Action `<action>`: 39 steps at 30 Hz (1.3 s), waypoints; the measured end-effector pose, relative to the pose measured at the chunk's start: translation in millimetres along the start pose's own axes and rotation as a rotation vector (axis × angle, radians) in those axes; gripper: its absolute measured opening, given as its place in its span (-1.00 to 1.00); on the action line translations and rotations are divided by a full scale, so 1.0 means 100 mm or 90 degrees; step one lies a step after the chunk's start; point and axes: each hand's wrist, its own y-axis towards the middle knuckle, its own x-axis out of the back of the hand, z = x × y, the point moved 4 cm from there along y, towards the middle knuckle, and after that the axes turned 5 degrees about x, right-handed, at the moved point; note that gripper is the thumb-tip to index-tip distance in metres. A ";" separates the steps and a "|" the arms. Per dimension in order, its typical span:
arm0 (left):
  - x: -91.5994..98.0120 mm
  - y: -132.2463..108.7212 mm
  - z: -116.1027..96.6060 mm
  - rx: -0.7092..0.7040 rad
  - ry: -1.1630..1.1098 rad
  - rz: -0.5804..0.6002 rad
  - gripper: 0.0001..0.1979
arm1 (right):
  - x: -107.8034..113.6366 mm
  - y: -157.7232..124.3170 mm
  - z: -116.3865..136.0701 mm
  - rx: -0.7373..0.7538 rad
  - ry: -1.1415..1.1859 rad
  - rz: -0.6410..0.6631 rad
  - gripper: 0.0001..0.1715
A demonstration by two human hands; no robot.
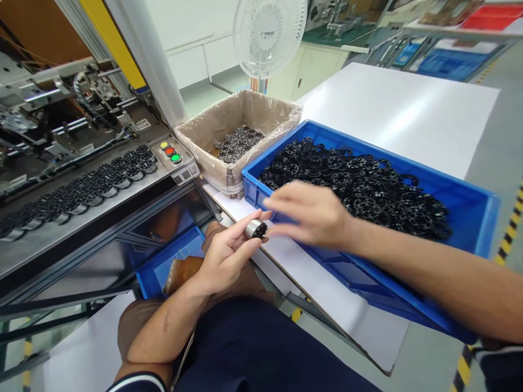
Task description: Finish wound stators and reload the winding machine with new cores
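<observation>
My left hand [229, 255] is closed around a short silver metal cylinder [254, 228] with a black, slotted end facing right. The thumb and fingers grip its sides above my lap. Close by on the right, my right hand [308, 214] is smeared by motion, its fingers pointing at the cylinder's black end. Whether those fingers pinch or touch anything cannot be made out. Behind that hand stands a blue crate [469, 201] heaped with black round plastic parts [368, 179].
A plastic-lined box [212, 122] holds more parts. On the left, a machine bench [81, 228] carries rows of similar cylinders [108, 188] beside a button panel [175, 158]. A fan [269, 35] stands behind, a white table [408, 114] at back right. Below sits another blue bin [175, 256].
</observation>
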 end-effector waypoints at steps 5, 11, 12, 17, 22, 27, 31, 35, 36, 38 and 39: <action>0.30 0.09 0.05 0.036 0.115 -0.070 -0.62 | -0.01 -0.42 -1.02 -0.344 -0.117 0.183 -0.75; 0.39 0.17 0.15 0.045 0.125 -0.105 -0.59 | -0.45 -0.61 -1.00 -0.368 -0.118 0.437 -0.61; 0.36 0.16 0.13 0.013 0.189 -0.110 -0.61 | -0.51 -0.61 -0.97 -0.368 -0.135 0.462 -0.63; 0.20 0.10 0.02 -0.151 0.382 -0.060 -0.56 | -0.54 -0.64 -1.04 -0.345 -0.140 0.477 -0.78; 0.35 0.12 -0.01 -0.089 0.229 -0.033 -0.55 | -0.40 -0.66 -1.24 -0.390 -0.138 0.367 -0.66; 0.31 0.17 0.08 0.028 -0.086 0.028 -0.33 | -0.13 -0.32 -0.55 -0.371 -0.081 0.073 -0.57; 0.12 0.18 0.07 0.074 -0.166 0.038 -0.35 | 0.00 0.10 0.22 -0.173 0.105 -0.010 -0.87; -0.01 0.15 0.02 0.078 -0.161 0.005 -0.42 | -0.01 0.18 0.38 -0.152 0.206 -0.037 -0.76; -0.02 0.14 0.01 0.078 -0.151 -0.002 -0.44 | -0.01 0.16 0.37 -0.149 0.207 -0.043 -0.77; -0.05 0.14 0.00 0.068 -0.138 -0.014 -0.50 | 0.00 0.11 0.35 -0.134 0.199 -0.053 -0.77; -0.06 0.13 -0.01 0.058 -0.137 -0.019 -0.52 | 0.01 0.09 0.35 -0.126 0.197 -0.053 -0.76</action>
